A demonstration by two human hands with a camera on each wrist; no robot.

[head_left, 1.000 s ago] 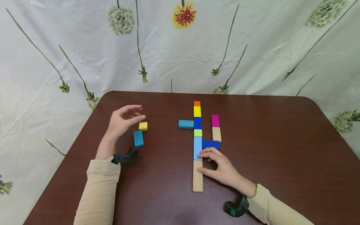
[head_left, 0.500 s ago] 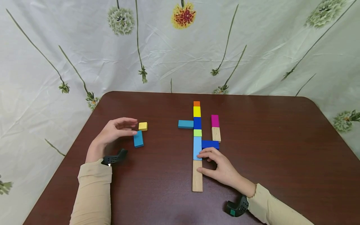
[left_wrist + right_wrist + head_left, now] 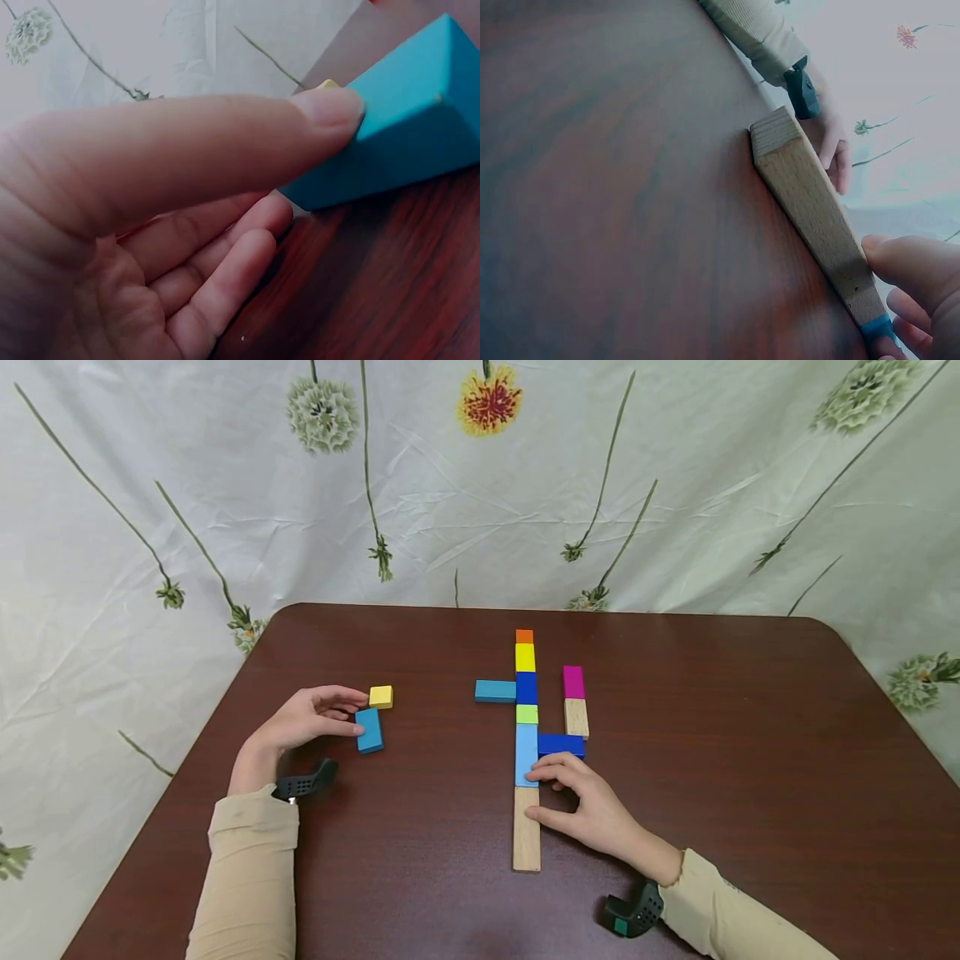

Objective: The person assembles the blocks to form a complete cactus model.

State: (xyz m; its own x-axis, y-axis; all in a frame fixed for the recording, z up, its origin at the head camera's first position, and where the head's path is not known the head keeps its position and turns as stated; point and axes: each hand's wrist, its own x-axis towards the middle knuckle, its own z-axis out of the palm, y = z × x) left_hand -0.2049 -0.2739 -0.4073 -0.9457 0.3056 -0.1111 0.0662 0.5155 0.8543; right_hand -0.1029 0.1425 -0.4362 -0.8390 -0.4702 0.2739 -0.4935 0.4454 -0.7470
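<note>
On the left side of the table, a blue block (image 3: 369, 731) lies tilted beside a small yellow cube (image 3: 381, 697). My left hand (image 3: 307, 718) reaches it from the left: in the left wrist view the thumb (image 3: 330, 109) is right at the blue block's edge, other fingers loosely bent below. My right hand (image 3: 592, 806) rests at the row of blocks in the middle, fingertips on the light blue block (image 3: 527, 747) and thumb at the side of the long plain wooden block (image 3: 527, 843).
Beyond the light blue block the row continues with a green block (image 3: 527, 714), a dark blue block (image 3: 527, 688), yellow (image 3: 525, 657) and orange (image 3: 524, 636). A teal block (image 3: 495, 692) juts left; a dark blue block (image 3: 561, 745), wooden block (image 3: 577, 718) and magenta block (image 3: 573, 682) stand right.
My left hand has come down and nearer to me, from above the yellow cube to the blue block's left edge. My right hand and the row of blocks have stayed put.
</note>
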